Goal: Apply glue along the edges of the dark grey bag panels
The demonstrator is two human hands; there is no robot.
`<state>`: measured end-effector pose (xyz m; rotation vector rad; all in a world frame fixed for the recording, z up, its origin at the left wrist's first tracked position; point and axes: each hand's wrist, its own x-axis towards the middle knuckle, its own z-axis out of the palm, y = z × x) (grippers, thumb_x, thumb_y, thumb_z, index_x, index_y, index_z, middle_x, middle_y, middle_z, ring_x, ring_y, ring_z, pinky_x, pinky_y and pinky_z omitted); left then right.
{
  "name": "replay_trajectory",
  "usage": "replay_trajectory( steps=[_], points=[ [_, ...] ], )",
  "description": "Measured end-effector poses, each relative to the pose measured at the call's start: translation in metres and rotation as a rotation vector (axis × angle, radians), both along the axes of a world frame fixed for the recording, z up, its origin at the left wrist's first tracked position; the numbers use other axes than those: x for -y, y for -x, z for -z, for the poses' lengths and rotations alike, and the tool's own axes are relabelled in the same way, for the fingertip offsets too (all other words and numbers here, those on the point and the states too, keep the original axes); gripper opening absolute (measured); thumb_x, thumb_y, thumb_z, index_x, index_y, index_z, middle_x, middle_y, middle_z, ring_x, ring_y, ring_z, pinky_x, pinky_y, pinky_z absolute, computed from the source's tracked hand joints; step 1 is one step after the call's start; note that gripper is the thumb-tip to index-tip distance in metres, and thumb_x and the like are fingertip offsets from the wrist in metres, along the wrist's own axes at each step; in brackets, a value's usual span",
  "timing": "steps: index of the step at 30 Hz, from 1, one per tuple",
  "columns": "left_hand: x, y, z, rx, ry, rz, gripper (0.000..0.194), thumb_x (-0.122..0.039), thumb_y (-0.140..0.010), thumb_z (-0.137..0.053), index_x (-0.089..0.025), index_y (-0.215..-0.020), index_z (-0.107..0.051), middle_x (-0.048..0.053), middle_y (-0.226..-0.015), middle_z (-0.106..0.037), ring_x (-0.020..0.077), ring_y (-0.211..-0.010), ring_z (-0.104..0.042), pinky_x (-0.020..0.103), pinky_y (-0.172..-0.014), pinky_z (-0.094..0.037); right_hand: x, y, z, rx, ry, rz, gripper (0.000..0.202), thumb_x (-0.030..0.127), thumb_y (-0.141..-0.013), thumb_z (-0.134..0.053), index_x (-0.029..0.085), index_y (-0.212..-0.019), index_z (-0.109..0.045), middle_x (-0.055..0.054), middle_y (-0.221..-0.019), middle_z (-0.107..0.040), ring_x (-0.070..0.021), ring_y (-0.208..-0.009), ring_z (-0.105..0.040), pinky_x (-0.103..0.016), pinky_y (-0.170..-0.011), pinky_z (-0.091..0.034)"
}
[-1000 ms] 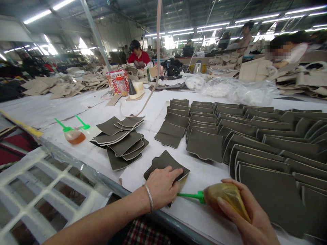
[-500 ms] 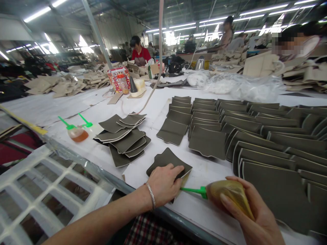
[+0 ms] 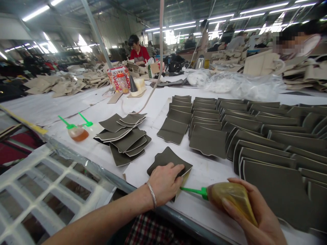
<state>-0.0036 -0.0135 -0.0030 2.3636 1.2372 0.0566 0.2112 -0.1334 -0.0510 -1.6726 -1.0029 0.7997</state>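
My left hand (image 3: 166,183) grips a dark grey-green panel (image 3: 165,158) at the table's front edge, fingers on top and the thumb toward its near side. The panel's right edge is bent up, showing a tan underside. My right hand (image 3: 251,211) is wrapped round a squeeze bottle (image 3: 231,197) of amber liquid. Its green nozzle (image 3: 192,191) points left, with the tip at the panel's edge beside my left thumb. Left of my hands lies a loose pile of similar panels (image 3: 131,139).
Rows of overlapping dark panels (image 3: 270,180) cover the right side. Two green-nozzled bottles, one holding orange liquid (image 3: 78,134), lie at the left. A hose (image 3: 160,61) hangs down to the table. A white rack (image 3: 43,190) stands lower left. People work behind.
The bottle and my right hand have shifted very slightly right and down. My left hand keeps its hold on the panel. In the background, the person in red has leaned forward.
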Motion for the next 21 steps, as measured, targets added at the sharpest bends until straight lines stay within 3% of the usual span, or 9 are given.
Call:
replay_trajectory(
  steps=[2, 5, 10, 13, 17, 21],
  points=[
    [0.0, 0.001, 0.001, 0.006, -0.003, 0.003, 0.044, -0.028, -0.095, -0.042, -0.024, -0.138, -0.055, 0.006, -0.108, -0.067, 0.028, -0.098, -0.067, 0.043, -0.086, -0.054, -0.001, -0.001, 0.0, 0.073, -0.026, -0.016, 0.058, 0.065, -0.078, -0.072, 0.033, -0.124, -0.056, 0.0, -0.117, -0.063, -0.0247, -0.1, -0.063, -0.029, -0.088, -0.045],
    [0.0, 0.002, 0.002, 0.007, 0.006, -0.006, 0.044, -0.029, -0.095, -0.043, -0.024, -0.137, -0.056, 0.006, -0.107, -0.067, 0.0283, -0.097, -0.068, 0.044, -0.085, -0.054, -0.001, -0.001, -0.002, 0.046, -0.015, -0.15, 0.055, 0.063, -0.081, -0.071, 0.032, -0.123, -0.056, -0.001, -0.116, -0.064, -0.0262, -0.099, -0.064, -0.031, -0.086, -0.047],
    [0.003, 0.002, 0.003, 0.029, 0.003, -0.022, 0.043, -0.032, -0.096, -0.044, -0.024, -0.136, -0.057, 0.005, -0.107, -0.067, 0.0275, -0.097, -0.067, 0.042, -0.085, -0.054, 0.001, 0.013, -0.015, 0.079, -0.062, 0.027, 0.053, 0.065, -0.078, -0.071, 0.033, -0.118, -0.058, 0.002, -0.116, -0.062, -0.0255, -0.101, -0.061, -0.031, -0.094, -0.041],
    [0.003, 0.001, 0.004, 0.028, 0.02, -0.028, 0.043, -0.033, -0.095, -0.045, -0.024, -0.135, -0.057, 0.005, -0.105, -0.067, 0.0263, -0.094, -0.067, 0.041, -0.084, -0.053, 0.002, 0.014, -0.014, 0.027, -0.054, -0.038, 0.054, 0.065, -0.079, -0.071, 0.032, -0.119, -0.058, 0.001, -0.111, -0.065, -0.0259, -0.097, -0.064, -0.032, -0.093, -0.043],
    [0.001, 0.001, 0.004, 0.032, 0.015, -0.029, 0.042, -0.033, -0.095, -0.046, -0.024, -0.135, -0.057, 0.004, -0.104, -0.066, 0.0241, -0.093, -0.066, 0.038, -0.084, -0.052, 0.001, 0.008, -0.007, 0.131, -0.149, -0.026, 0.054, 0.063, -0.076, -0.075, 0.032, -0.117, -0.062, 0.001, -0.11, -0.065, -0.0225, -0.089, -0.065, -0.027, -0.081, -0.048],
    [0.0, 0.001, 0.005, 0.02, 0.019, -0.018, 0.043, -0.033, -0.095, -0.046, -0.025, -0.136, -0.056, 0.004, -0.105, -0.066, 0.0235, -0.094, -0.066, 0.037, -0.084, -0.051, 0.003, 0.008, -0.011, 0.031, -0.061, -0.072, 0.057, 0.066, -0.078, -0.072, 0.03, -0.12, -0.058, -0.002, -0.114, -0.065, -0.0279, -0.099, -0.063, -0.033, -0.091, -0.045]
  ],
)
